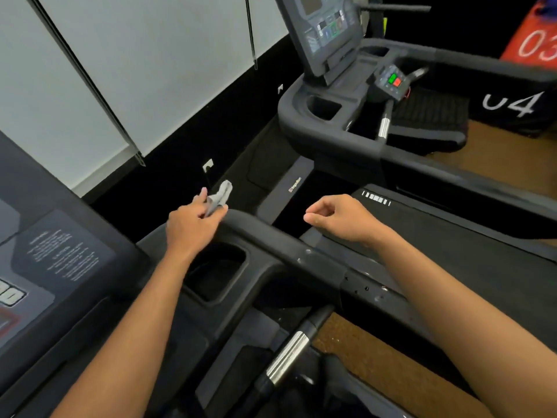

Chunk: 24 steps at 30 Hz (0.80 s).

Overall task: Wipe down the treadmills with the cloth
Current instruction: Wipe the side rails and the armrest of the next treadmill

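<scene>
My left hand (193, 220) grips a small grey cloth (221, 196), bunched up, just above the far corner of the near treadmill's black side rail (271, 236). My right hand (337, 217) hovers to the right of that rail with fingers loosely curled and nothing in it. The near treadmill's console (57, 267) fills the left edge, with a cup holder (215, 271) under my left forearm. A second treadmill (331, 128) stands beyond, its screen (325, 28) at the top.
A chrome-banded handle (289, 357) sticks out low in the middle. The second treadmill's belt (452, 236) passes under my right arm. A white window blind (120, 70) and black wall lie to the left. Wooden floor (497, 158) shows on the right.
</scene>
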Tool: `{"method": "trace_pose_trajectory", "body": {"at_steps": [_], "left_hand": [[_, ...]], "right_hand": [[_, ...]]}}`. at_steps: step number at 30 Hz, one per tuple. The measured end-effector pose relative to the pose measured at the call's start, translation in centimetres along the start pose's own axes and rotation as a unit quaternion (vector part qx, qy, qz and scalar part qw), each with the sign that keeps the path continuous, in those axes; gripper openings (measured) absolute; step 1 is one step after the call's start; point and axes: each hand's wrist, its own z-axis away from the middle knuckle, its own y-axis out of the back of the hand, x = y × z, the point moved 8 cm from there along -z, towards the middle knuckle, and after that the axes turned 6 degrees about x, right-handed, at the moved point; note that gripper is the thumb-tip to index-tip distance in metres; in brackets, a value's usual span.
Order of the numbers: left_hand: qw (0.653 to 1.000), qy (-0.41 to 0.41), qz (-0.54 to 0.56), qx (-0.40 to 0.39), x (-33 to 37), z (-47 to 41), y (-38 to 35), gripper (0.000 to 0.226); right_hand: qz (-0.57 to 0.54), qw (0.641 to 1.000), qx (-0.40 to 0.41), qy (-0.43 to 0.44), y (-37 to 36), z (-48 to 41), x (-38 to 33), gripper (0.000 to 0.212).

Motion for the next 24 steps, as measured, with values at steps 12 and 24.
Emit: {"method": "trace_pose_trajectory", "body": {"at_steps": [12,24], "left_hand": [[0.944,-0.277,-0.162,-0.076,3.0,-1.1,-10.4,0.056],[0.955,-0.227,-0.166,-0.092,4.9,2.0,-16.8,0.065]], "right_hand": [[-0.010,0.997,0.030,-0.073,3.8,4.8,9.3,0.018],[0.038,0.997,0.031,-0.062,3.2,7.0,12.8,0.033]]}}
